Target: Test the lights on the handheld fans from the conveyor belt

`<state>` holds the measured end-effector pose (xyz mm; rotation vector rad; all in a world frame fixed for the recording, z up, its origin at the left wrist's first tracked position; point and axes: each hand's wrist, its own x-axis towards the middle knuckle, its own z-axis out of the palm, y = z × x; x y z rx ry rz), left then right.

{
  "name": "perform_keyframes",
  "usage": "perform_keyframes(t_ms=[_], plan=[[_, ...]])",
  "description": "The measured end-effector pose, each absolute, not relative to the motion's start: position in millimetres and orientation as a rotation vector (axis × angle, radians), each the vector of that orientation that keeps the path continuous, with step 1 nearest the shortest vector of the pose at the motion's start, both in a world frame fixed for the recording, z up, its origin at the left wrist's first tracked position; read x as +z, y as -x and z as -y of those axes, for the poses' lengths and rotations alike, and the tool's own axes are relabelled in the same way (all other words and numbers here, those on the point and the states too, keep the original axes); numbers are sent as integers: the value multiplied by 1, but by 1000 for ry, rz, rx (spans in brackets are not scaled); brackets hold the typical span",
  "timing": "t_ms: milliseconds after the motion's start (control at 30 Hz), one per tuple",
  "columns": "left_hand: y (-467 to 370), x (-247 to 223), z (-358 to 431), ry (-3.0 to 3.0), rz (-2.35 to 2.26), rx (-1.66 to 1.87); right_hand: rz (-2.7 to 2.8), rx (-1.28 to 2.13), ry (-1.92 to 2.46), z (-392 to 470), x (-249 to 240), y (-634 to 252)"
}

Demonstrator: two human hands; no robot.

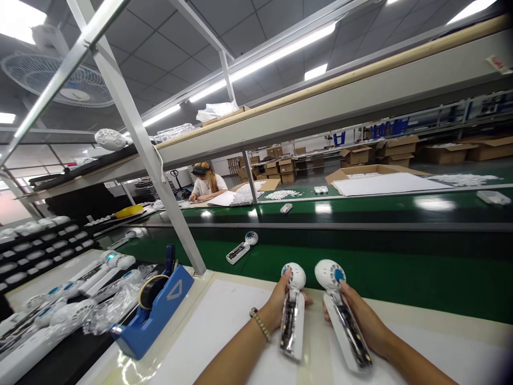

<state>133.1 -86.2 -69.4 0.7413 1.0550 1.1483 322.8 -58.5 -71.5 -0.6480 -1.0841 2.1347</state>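
My left hand (276,305) grips a white handheld fan (292,313) with its round head pointing away from me and an open body that shows the circuit board. My right hand (363,321) grips a second white handheld fan (340,310), whose head has a blue centre. Both fans are held side by side just above the white work surface (224,331), near the edge of the green conveyor belt (401,272). A third fan (241,248) lies alone on the belt, further out to the left.
A blue tape dispenser (154,313) stands at my left by a slanted white frame post (160,176). Several white fans in plastic wrap (80,299) pile up at far left. Across the belt a person (206,184) sits working; cardboard boxes (372,171) stand beyond.
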Motion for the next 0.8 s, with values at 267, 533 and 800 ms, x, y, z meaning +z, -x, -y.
perform_keyframes(t_ms=[267, 533, 800], plan=[[-133, -74, 74, -579, -1151, 1425, 1161, 2027, 788, 39, -77, -325], [-77, -81, 62, -1030, -1931, 1712, 1342, 1095, 1116, -52, -115, -379], [-89, -92, 70, -1671, -2236, 1142, 1476, 703, 1395, -51, -116, -393]])
